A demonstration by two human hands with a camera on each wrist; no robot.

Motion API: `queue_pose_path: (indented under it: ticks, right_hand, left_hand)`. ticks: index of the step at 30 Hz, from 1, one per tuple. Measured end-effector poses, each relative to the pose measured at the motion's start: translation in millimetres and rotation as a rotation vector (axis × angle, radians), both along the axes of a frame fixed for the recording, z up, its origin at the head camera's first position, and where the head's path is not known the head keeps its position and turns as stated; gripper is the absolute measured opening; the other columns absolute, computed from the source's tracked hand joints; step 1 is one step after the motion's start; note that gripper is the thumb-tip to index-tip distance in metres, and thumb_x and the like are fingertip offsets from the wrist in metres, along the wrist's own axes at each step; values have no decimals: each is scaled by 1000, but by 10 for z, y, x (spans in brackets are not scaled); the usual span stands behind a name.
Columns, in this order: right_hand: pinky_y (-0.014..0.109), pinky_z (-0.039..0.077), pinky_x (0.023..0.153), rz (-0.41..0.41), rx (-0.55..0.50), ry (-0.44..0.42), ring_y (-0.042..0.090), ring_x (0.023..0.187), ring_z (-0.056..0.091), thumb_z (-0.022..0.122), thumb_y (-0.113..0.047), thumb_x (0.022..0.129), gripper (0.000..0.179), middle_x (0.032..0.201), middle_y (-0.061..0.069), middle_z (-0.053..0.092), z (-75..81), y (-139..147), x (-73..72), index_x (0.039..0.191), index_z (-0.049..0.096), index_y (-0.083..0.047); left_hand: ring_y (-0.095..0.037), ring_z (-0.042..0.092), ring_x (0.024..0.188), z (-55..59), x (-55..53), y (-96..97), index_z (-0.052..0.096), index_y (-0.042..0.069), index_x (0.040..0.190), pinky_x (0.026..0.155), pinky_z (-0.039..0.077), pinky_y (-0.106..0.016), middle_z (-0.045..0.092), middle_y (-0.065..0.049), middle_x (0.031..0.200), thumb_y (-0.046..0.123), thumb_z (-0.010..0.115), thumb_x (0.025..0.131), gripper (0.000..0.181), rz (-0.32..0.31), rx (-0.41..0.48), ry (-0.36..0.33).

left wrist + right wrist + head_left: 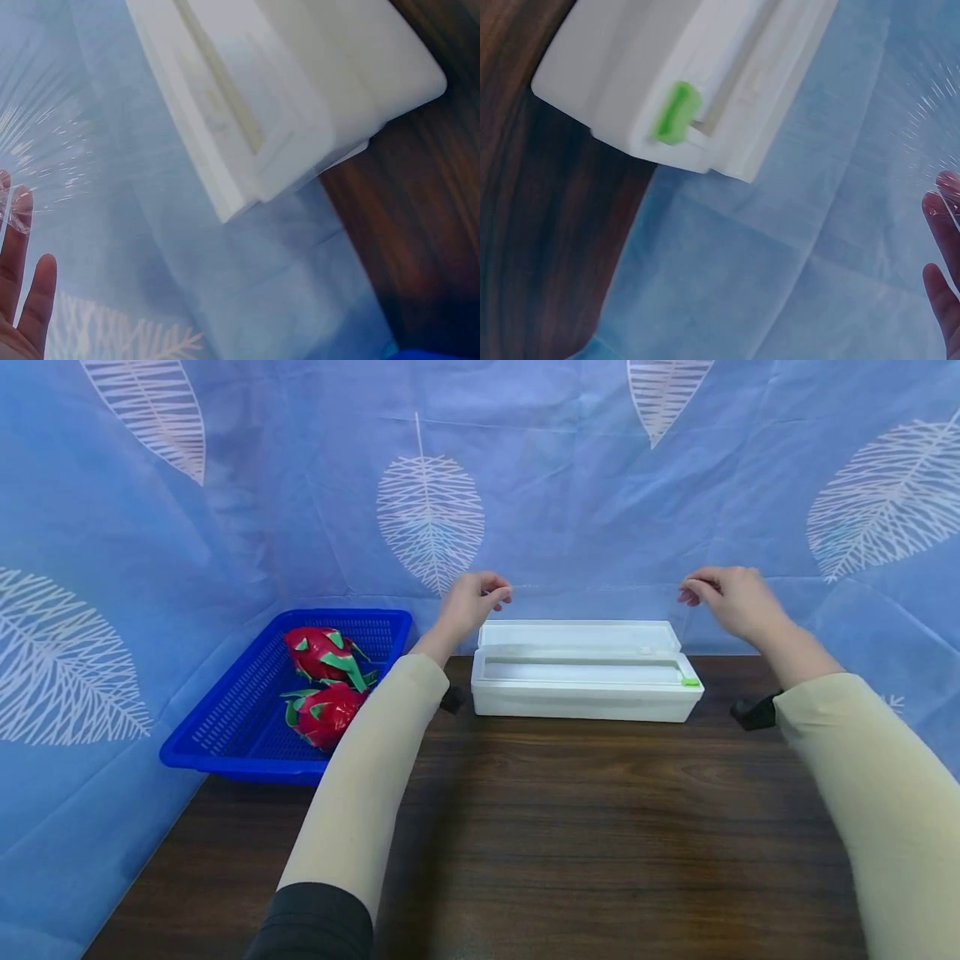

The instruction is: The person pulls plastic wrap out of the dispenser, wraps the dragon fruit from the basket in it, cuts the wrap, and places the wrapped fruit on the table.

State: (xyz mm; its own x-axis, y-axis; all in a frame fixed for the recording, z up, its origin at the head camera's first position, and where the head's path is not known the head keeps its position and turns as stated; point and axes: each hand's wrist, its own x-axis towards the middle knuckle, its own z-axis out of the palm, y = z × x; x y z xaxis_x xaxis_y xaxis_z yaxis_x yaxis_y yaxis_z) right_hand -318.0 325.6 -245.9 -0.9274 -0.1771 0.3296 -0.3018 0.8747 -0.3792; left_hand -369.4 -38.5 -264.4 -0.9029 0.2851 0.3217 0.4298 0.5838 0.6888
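Observation:
Clear plastic wrap [56,150] is stretched between my two hands, its creases fanning out from the fingertips. My left hand [468,602] pinches one end above the left end of a white plastic-wrap dispenser [585,703]. At the other end, my right hand [735,597] pinches the film [930,112], raised beyond the dispenser's right end. The dispenser stands on the table with its lid [577,633] raised at the back. A green slide cutter [690,682] sits at its right end. In both wrist views only some fingers show.
On the left, a blue plastic basket [225,764] holds two red dragon fruits, one behind [318,650] and one in front [326,714]; my left forearm overlaps its right side. A blue leaf-patterned cloth [555,502] hangs behind the dark wooden table [600,827].

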Motion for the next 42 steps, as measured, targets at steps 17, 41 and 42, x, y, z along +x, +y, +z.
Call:
queue_pose_path:
  ticks: [17, 41, 42]
  right_hand:
    - [55, 38, 82, -2, 12, 22, 43, 102, 55, 35, -28, 107, 44, 106, 27, 64, 450, 12, 68, 120, 61, 4]
    - [31, 31, 70, -106, -66, 102, -6, 82, 42, 37, -32, 106, 45, 99, 11, 69, 798, 3, 136, 126, 61, 1]
    - [31, 31, 70, -108, -64, 104, -7, 82, 42, 36, -32, 106, 45, 97, 7, 69, 811, 2, 141, 127, 61, 1]
  left_hand:
    - [-9, 62, 81, 436, 30, -25, 71, 14, 106, 74, 50, -25, 69, -1, 96, 29, 58, 99, 21, -19, 6, 27]
    - [-12, 62, 83, 899, 88, -30, 73, 13, 109, 75, 48, -26, 68, 1, 96, 28, 60, 97, 23, -20, 40, 84]
    - [-12, 62, 82, 916, 92, -30, 73, 13, 109, 75, 48, -26, 68, 0, 96, 28, 60, 97, 23, -20, 40, 87]
